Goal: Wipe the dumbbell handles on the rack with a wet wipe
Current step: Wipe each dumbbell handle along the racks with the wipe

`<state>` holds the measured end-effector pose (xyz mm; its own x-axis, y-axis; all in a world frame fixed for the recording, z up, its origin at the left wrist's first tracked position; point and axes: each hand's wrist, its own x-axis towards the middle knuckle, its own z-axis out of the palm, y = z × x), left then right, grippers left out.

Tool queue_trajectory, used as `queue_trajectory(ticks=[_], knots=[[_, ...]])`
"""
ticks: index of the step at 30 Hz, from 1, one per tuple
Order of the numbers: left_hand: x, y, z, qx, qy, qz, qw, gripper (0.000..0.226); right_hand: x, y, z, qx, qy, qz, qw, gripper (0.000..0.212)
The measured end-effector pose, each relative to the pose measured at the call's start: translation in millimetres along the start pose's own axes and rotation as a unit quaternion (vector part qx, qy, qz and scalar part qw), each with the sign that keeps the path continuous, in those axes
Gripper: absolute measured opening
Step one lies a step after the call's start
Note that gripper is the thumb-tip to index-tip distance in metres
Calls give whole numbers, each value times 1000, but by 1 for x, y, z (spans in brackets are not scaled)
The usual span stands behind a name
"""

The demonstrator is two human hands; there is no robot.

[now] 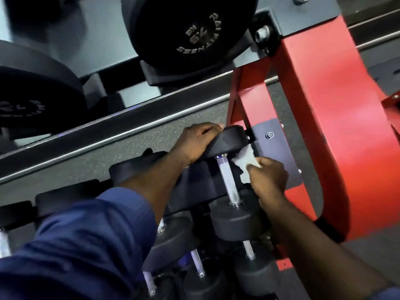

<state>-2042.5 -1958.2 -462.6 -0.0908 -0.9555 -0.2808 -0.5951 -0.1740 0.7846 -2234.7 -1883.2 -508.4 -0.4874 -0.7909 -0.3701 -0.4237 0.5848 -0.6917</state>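
A person leans over a gym rack (313, 126), its red end frame rising at the right, with both hands on one dumbbell (236, 221) at the end of a row. The left hand (201, 141), reaching out of a blue sleeve (75, 245), curls its fingers over the far head of the dumbbell and grips it. The right hand (268, 178) pinches a crumpled white wipe (244, 165) between thumb and fingers. The wipe sits just right of the knurled steel handle (228, 180), close under the far head (whether it touches the metal cannot be told from this angle). The handle runs bare and bright from the gripped head down to the near head, which lies closer to the camera. Beside the wipe, a grey plate (277, 152) is fixed to the red frame with a bolt (270, 135). On the tier above, a larger black dumbbell (190, 29) shows raised lettering on its end, and a second one (32, 94) sits blurred at the left edge. Lower down, more dumbbells (171, 241) lie side by side, their short steel handles catching the light. Speckled dark floor (151, 135) shows between the rack's rails.
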Motion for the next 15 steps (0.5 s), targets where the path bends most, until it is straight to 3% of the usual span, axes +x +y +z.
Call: queue_trajectory(ticks=[3, 5, 9, 11, 13, 15], knots=[[-1, -17, 10, -11, 40, 1, 999, 39, -2, -5, 20, -57, -58, -143, 986, 13], [-1, -21, 16, -36, 70, 17, 997, 46, -3, 2, 31, -40, -94, -179, 979, 16], [-1, -20, 16, -62, 90, 32, 994, 48, -12, 18, 35, 64, -117, -186, 973, 27], [-3, -18, 16, -63, 79, 36, 994, 48, -13, 15, 35, 63, -118, -182, 974, 28], [-5, -16, 15, -63, 72, 47, 994, 35, -10, 12, 40, 37, -138, -155, 978, 27], [-5, -15, 14, -67, 72, 44, 994, 39, -4, 11, 47, 42, -168, -101, 980, 41]])
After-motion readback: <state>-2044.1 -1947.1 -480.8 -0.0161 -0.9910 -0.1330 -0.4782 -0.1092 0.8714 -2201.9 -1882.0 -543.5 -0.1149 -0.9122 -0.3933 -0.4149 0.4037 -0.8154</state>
